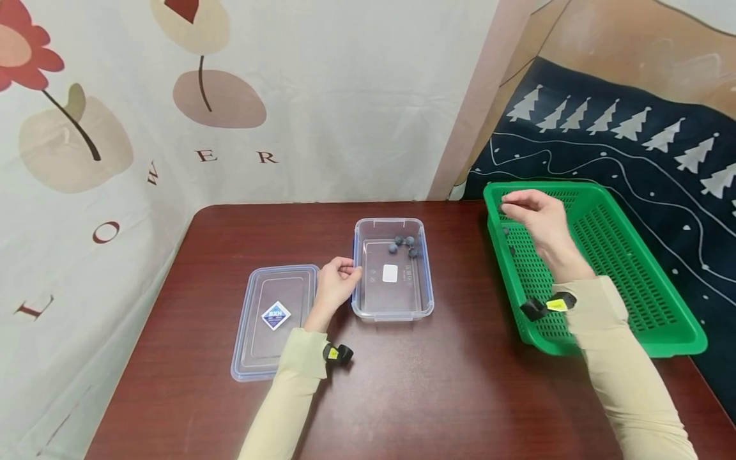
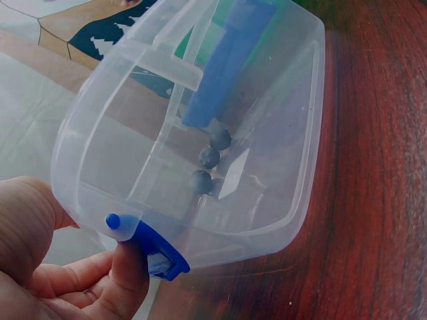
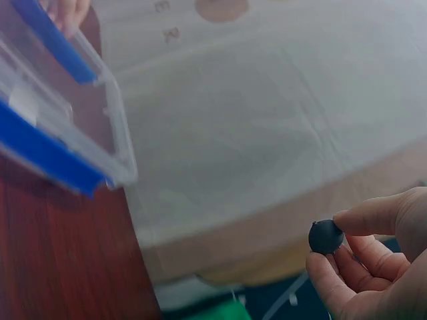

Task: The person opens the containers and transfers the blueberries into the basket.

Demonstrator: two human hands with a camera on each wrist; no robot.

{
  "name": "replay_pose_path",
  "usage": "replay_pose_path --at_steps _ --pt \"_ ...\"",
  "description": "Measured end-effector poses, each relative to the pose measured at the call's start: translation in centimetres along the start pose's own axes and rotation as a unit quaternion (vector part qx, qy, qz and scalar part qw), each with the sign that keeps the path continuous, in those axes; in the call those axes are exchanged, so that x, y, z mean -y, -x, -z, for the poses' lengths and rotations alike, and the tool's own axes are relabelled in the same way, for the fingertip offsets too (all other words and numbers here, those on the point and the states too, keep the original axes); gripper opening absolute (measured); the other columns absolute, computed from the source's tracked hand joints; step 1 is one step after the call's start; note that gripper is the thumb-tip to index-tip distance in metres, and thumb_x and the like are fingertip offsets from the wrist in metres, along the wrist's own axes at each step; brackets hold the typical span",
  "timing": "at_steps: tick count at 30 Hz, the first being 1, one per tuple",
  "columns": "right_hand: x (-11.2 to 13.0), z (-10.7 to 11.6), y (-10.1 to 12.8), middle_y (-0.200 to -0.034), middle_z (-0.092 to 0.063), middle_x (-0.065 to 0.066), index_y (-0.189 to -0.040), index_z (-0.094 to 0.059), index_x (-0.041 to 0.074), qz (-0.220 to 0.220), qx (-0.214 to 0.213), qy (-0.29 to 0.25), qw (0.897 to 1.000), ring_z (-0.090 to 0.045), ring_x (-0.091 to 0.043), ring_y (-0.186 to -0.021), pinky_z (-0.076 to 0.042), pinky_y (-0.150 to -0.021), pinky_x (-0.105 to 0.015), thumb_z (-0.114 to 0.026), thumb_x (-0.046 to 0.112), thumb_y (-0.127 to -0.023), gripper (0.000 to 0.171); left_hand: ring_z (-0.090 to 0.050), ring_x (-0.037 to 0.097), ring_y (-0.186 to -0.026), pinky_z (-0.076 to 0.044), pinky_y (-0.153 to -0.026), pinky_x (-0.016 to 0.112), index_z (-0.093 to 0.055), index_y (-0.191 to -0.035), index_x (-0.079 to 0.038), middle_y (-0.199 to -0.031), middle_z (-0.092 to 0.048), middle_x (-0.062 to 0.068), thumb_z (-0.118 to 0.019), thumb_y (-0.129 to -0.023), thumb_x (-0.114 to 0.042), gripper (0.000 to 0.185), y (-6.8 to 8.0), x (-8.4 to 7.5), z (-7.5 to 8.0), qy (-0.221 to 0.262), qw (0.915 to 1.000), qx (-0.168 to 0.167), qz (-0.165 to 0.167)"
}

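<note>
Honestly, from my end the head view barely told me what the right hand (image 1: 543,233) had, just a dark speck at the fingertips over the far left corner of the basket (image 1: 510,287). The right wrist view sorted it: I had a berry (image 3: 326,237) pinched, fingertips only a berry's width apart, other fingers curled in. It looked pretty much round, so I couldn't call a long axis, but a tiny nub showed on its left side in that view.

My left hand (image 1: 336,281) had the left edge of the box (image 1: 391,297) gripped, fingers curled and nearly closed on it. The left wrist view showed them right at the blue latch (image 2: 160,250), which hardly showed from the head. That view only gave me three berries in the box; the head view had at least four, bunched far right. The box's long axis ran near to far. Only the head view caught the lid (image 1: 278,342), left of the box on the table (image 1: 425,383), its far end leaning slightly right.
</note>
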State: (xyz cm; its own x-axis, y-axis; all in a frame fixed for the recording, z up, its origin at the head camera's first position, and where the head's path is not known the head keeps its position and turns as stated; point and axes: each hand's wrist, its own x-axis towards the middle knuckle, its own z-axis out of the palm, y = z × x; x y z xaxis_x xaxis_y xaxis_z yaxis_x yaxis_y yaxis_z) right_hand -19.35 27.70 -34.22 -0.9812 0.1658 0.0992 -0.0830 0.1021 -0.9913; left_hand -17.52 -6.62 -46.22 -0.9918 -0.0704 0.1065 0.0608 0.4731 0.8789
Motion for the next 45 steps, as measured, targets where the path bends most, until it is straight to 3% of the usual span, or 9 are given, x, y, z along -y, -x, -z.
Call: replay_pose_path --at_steps 2,8,17,23,28,37,45 --pt "-0.3 1.3 0.2 -0.080 -0.068 0.007 -0.089 -0.072 0.008 -0.005 -0.007 -0.037 0.999 -0.062 -0.004 -0.074 -0.049 -0.067 -0.014 -0.067 -0.004 -0.081 0.015 -0.060 0.022 -0.066 -0.048 -0.061 0.025 -0.065 -0.092 0.007 -0.078 -0.066 0.016 -0.067 -0.080 -0.008 0.019 0.0 0.1 0.0 0.001 1.0000 0.000 0.000" --pt "-1.6 4.4 0.6 -0.079 -0.069 0.007 -0.085 -0.072 0.011 -0.043 -0.044 -0.060 0.996 -0.064 -0.004 -0.072 -0.050 -0.067 -0.014 -0.066 -0.006 -0.081 0.018 -0.060 0.023 -0.066 -0.048 -0.060 0.026 -0.065 -0.092 0.007 -0.078 -0.066 0.017 -0.067 -0.080 -0.007 0.018 0.0 0.1 0.0 0.002 1.0000 -0.004 -0.003" --pt "-3.6 7.3 1.3 -0.076 -0.066 0.010 -0.085 -0.070 0.013 -0.096 -0.079 -0.042 0.991 -0.063 -0.001 -0.071 -0.049 -0.066 -0.013 -0.066 0.000 -0.083 0.014 -0.059 0.022 -0.065 -0.048 -0.060 0.025 -0.065 -0.092 0.007 -0.077 -0.065 0.016 -0.067 -0.080 -0.007 0.018 0.1 0.2 -0.1 0.000 1.0000 -0.003 -0.004" --pt "-6.2 9.3 0.4 -0.078 -0.067 0.008 -0.089 -0.070 0.010 -0.109 -0.087 -0.047 0.989 -0.065 -0.005 -0.075 -0.051 -0.069 -0.016 -0.069 0.000 -0.081 0.013 -0.060 0.024 -0.066 -0.048 -0.061 0.027 -0.064 -0.092 0.007 -0.078 -0.066 0.017 -0.067 -0.080 -0.007 0.019 0.1 0.2 -0.1 0.003 1.0000 -0.002 -0.006" --pt "-5.7 9.1 0.9 -0.076 -0.067 0.008 -0.086 -0.071 0.013 -0.112 -0.094 -0.042 0.988 -0.064 -0.004 -0.074 -0.051 -0.069 -0.015 -0.068 0.000 -0.082 0.013 -0.061 0.025 -0.066 -0.049 -0.061 0.027 -0.065 -0.092 0.007 -0.078 -0.066 0.017 -0.067 -0.080 -0.007 0.019 0.1 -0.1 0.0 0.004 1.0000 -0.004 -0.006" --pt "-4.1 8.2 1.5 -0.073 -0.065 0.010 -0.083 -0.069 0.014 -0.131 -0.104 -0.079 0.983 -0.062 0.000 -0.069 -0.049 -0.064 -0.012 -0.064 -0.002 -0.084 0.016 -0.060 0.024 -0.067 -0.049 -0.062 0.027 -0.065 -0.092 0.007 -0.078 -0.066 0.017 -0.067 -0.080 -0.006 0.018 0.1 0.1 -0.1 0.001 1.0000 -0.003 -0.006" --pt "-2.9 5.9 1.1 -0.076 -0.067 0.006 -0.083 -0.069 0.009 -0.095 -0.083 -0.123 0.984 -0.064 -0.003 -0.071 -0.050 -0.068 -0.014 -0.065 -0.004 -0.082 0.014 -0.060 0.023 -0.067 -0.048 -0.062 0.027 -0.065 -0.093 0.007 -0.078 -0.066 0.016 -0.067 -0.081 -0.007 0.019 0.1 0.0 0.0 0.000 1.0000 0.000 0.002"
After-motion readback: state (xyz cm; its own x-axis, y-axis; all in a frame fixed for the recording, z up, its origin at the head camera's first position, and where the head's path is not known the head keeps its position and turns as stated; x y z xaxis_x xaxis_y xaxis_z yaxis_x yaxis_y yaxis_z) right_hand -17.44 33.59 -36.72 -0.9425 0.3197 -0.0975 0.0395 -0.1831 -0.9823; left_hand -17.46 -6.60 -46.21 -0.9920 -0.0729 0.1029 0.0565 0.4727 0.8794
